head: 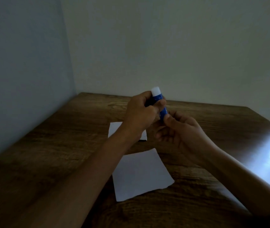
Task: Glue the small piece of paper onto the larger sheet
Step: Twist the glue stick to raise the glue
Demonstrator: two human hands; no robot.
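Wooden table (48,145) lying under two white paper sheets, left hand (141,116) and right hand (180,134) both gripping blue glue stick (159,102), larger sheet (141,175) at 6 o'clock, small piece (114,129) beyond

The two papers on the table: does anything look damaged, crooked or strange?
Only small things. The nearer paper lies askew, its near edge wavy, as if torn. The farther paper is partly hidden by the left hand. No glue spilled.

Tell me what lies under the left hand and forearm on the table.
A white paper sheet lies on the wooden table below the left hand, which holds a blue glue stick with the right hand. The forearm hides the sheet's middle.
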